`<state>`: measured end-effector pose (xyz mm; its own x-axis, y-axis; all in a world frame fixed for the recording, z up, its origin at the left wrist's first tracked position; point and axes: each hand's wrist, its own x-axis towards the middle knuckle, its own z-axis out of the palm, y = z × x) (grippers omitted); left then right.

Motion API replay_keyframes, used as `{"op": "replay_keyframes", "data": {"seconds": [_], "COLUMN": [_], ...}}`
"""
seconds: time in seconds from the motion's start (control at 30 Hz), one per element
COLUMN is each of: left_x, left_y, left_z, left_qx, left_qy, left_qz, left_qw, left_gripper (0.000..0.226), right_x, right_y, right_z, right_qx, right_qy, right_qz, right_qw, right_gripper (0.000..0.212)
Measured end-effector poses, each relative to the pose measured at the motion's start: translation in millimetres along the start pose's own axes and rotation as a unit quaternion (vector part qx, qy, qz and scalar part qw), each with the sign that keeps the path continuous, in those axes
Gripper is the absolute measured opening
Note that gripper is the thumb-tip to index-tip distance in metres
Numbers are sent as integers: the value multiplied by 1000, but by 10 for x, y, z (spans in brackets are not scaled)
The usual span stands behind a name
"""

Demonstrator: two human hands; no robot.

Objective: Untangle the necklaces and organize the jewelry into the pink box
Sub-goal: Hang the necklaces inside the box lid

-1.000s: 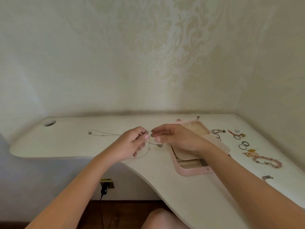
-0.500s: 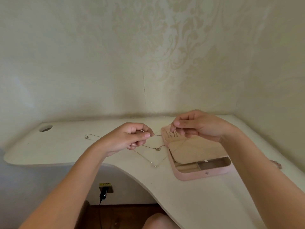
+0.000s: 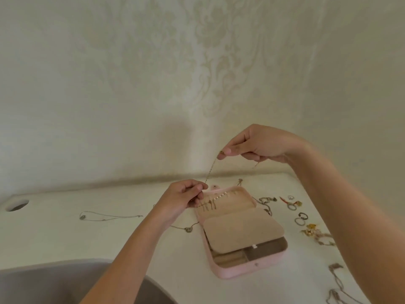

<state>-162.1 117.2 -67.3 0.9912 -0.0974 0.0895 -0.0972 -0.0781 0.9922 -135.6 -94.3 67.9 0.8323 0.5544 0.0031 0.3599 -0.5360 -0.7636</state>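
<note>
The white table [image 3: 65,238] carries an open pink box [image 3: 230,274], a thin necklace [image 3: 105,216] and several rings [image 3: 300,218].

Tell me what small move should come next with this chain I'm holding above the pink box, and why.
Probably lower the right hand so the upper end of the chain reaches the row of hooks in the open lid of the pink box. The chain looks free and stretched between both pinching hands, and the left hand sits beside that row.

Cream wallpaper [image 3: 135,80] with a faint damask pattern covers the wall behind a white desk [image 3: 65,238]. A round hole [image 3: 17,204] sits at its far left corner; its front edge curves inward.
</note>
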Motion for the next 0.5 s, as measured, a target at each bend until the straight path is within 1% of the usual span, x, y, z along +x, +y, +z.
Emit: {"op": "replay_keyframes", "data": {"seconds": [0.07,0.13,0.27,0.33,0.37,0.4,0.43,0.5], "left_x": [114,199,273,264,249,226,202,175], "left_y": [-49,-86,-216,-310,-352,-384,-404,-419], "left_z": [98,220,446,505,524,541,557,583], "left_qx": [14,49,161,260,317,370,413,463], "left_qy": [14,22,49,72,77,76,74,76], "left_qz": [-3,4,26,29,23,15,7,8], "left_qw": [1000,999,985,962,945,926,908,883], "left_gripper": [19,19,12,7,13,21,28,35], "right_x": [91,187,326,352,361,371,381,394], "right_y": [-17,-17,32,62,83,109,138,185], "right_z": [-49,-71,-117,-106,-96,-89,-86,-97], "right_qx": [-3,-5,-15,-53,-72,-87,-97,-99], "right_qy": [-2,15,58,55,52,50,49,49], "right_qz": [5,12,19,24,28,31,32,31], "right_qw": [1000,1000,998,997,996,994,994,993], "right_gripper": [18,17,13,9,6,7,14,18]}}
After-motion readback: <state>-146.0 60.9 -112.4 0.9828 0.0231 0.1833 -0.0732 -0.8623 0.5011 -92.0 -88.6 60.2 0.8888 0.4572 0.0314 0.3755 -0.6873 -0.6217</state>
